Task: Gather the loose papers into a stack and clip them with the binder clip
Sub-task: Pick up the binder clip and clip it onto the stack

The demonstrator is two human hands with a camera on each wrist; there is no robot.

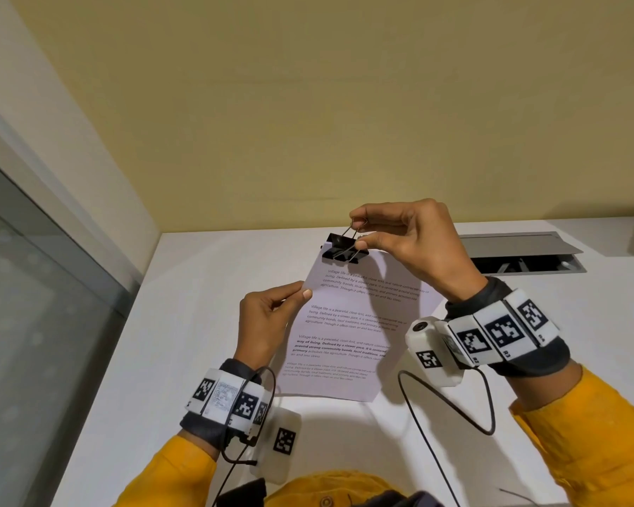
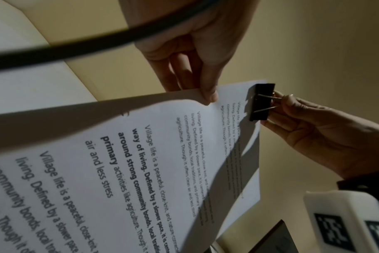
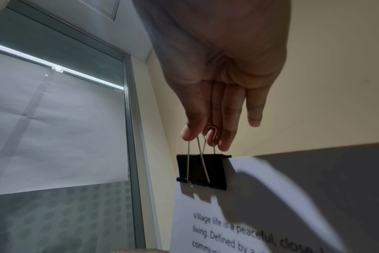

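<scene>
A stack of white printed papers (image 1: pixel 344 323) is held up off the white table (image 1: pixel 198 287), tilted toward me. A black binder clip (image 1: pixel 343 247) sits on the stack's top left corner, its black body (image 3: pixel 202 169) over the paper edge. My right hand (image 1: pixel 359 232) pinches the clip's silver wire handles (image 3: pixel 202 137) between thumb and fingers. My left hand (image 1: pixel 301 292) pinches the stack's left edge, thumb on the front (image 2: pixel 209 95) and fingers behind. The left wrist view shows the clip (image 2: pixel 262 101) at the far corner of the papers (image 2: pixel 141 162).
A grey cable hatch (image 1: pixel 520 252) is set into the table at the back right. A yellow wall (image 1: pixel 344 104) rises behind the table, and a glass partition (image 1: pixel 33 287) stands at the left. Black cables (image 1: pixel 436 397) trail from my wrist cameras.
</scene>
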